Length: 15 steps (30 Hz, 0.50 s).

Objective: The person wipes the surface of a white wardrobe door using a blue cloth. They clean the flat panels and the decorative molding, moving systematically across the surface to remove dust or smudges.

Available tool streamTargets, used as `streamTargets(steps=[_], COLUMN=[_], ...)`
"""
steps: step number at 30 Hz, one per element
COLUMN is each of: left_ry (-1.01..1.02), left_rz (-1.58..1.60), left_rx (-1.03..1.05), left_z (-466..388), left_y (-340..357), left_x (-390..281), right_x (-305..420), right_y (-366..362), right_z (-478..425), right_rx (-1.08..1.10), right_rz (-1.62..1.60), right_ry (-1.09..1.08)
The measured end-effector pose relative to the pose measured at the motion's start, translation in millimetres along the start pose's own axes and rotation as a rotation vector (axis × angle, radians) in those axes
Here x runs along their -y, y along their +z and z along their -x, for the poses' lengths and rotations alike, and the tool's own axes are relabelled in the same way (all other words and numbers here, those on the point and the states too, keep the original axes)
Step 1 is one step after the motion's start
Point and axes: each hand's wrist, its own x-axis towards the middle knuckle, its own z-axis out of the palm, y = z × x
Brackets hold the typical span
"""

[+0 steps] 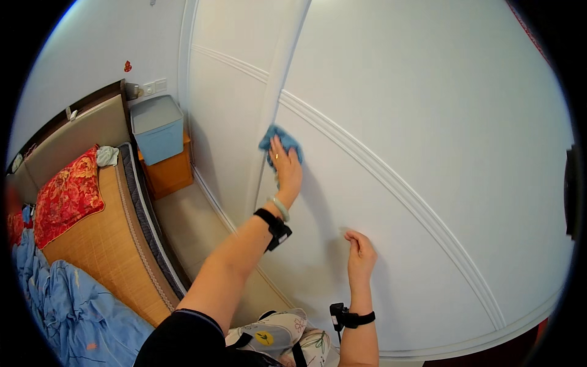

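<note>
My left hand (pixel 288 169) presses a blue cloth (pixel 280 140) flat against a white sliding wardrobe door (pixel 390 82), at its left edge and just below a raised moulding strip (pixel 357 147). A ring, a pale bangle and a black wrist strap with a small device are on that arm. Lower and to the right, my right hand (pixel 361 252) is held near the same door with its fingers curled; whether it touches the surface is unclear. Nothing shows in it. A black strap with a device circles that wrist too.
To the left stands a bed with a woven mat (pixel 105 229), a red floral pillow (pixel 69 197) and a crumpled blue quilt (pixel 82 312). A lidded blue storage box (pixel 160 140) sits on an orange wooden cabinet (pixel 168 176) by the wall. Tiled floor (pixel 183 215) lies between bed and wardrobe.
</note>
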Motion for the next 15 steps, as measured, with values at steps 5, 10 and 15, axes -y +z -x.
streamTargets(steps=[5, 10, 15], left_ry=[0.241, 0.262, 0.096], left_rz=[0.026, -0.075, -0.1], left_rx=[0.015, 0.009, -0.015], left_z=[-54, -51, -3], left_y=[1, -2, -15], left_x=[-59, -30, 43], right_x=[2, 10, 7], right_y=[0, 0, 2], right_z=[-1, -2, -2], right_rx=[-0.015, -0.019, -0.021], right_rz=[0.022, -0.001, 0.028], right_ry=[-0.028, 0.01, -0.02])
